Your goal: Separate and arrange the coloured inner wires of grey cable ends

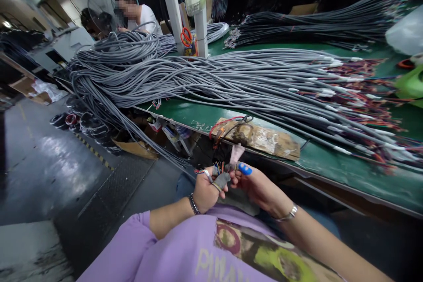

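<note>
My left hand (206, 190) and my right hand (254, 183) meet in front of my chest, below the bench edge. Both are closed around the stripped end of a cable, where a tuft of thin coloured wires (218, 167) sticks up between the fingers. Grey finger cots cover some fingertips and blue tape (245, 168) wraps a right finger. A large heap of grey cables (231, 79) lies across the green bench (205, 114) just beyond my hands.
A worn brown fixture board (264, 137) with red and black leads sits at the bench edge. Orange scissors (187, 36) hang by a white post (172, 4). Another person (139, 11) sits behind the cables, beside a fan (101, 9). Boxes and cable coils lie on the floor at left.
</note>
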Action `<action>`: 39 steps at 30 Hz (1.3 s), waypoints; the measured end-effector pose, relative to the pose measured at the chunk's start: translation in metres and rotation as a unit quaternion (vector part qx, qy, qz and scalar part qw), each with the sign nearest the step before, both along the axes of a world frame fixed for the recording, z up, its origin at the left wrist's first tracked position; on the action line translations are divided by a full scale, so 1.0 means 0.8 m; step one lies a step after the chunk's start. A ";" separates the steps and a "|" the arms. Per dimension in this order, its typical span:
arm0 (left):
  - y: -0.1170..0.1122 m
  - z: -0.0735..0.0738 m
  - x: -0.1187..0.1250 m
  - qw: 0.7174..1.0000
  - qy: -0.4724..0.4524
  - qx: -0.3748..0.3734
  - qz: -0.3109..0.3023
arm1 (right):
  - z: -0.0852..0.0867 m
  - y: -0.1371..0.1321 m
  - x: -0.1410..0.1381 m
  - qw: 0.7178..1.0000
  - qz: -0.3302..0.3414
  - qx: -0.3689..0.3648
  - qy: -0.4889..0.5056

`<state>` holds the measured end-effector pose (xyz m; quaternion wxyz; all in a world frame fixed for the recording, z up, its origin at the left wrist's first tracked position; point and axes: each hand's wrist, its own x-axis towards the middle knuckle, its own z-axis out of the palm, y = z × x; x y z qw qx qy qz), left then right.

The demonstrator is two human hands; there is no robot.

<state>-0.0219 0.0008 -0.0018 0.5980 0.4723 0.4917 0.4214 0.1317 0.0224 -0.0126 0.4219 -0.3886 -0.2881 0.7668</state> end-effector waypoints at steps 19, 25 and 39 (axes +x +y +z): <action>0.001 -0.013 -0.012 0.992 -0.104 0.020 -0.069 | 0.002 0.000 -0.006 1.000 0.001 0.017 0.011; 0.001 -0.017 -0.020 0.989 -0.094 0.110 -0.042 | 0.006 0.019 0.006 0.995 0.024 -0.030 0.090; 0.018 -0.016 0.000 0.987 -0.141 0.071 -0.040 | 0.010 0.034 -0.012 0.996 -0.043 0.027 0.075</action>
